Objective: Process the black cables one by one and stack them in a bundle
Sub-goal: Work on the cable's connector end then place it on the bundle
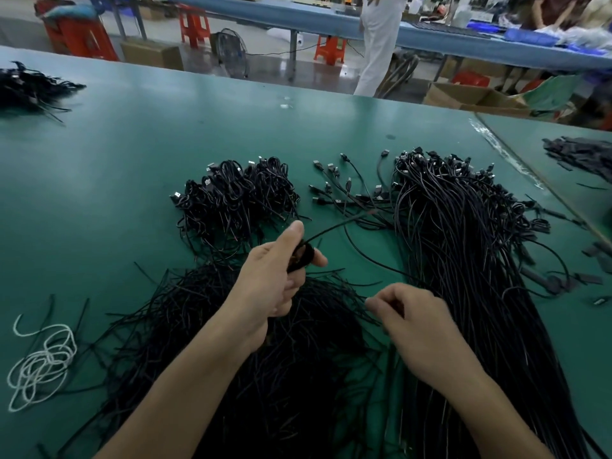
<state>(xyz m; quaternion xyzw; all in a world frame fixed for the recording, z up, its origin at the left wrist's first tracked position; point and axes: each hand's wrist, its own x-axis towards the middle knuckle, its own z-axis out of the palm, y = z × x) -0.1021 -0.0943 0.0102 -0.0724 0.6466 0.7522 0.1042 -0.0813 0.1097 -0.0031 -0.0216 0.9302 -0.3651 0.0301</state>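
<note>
My left hand grips a small coil of black cable between thumb and fingers, and the cable's free length trails up to the right. My right hand pinches a thin black tie at its fingertips, just above a loose heap of black ties. A pile of coiled, tied cables lies behind my left hand. To the right, a long thick bundle of straight black cables runs toward me, plug ends at its far side.
The green table carries a white cord tangle at the left, another black cable pile far left, loose plug ends in the middle, and dark flat pieces at right. A person stands beyond the table.
</note>
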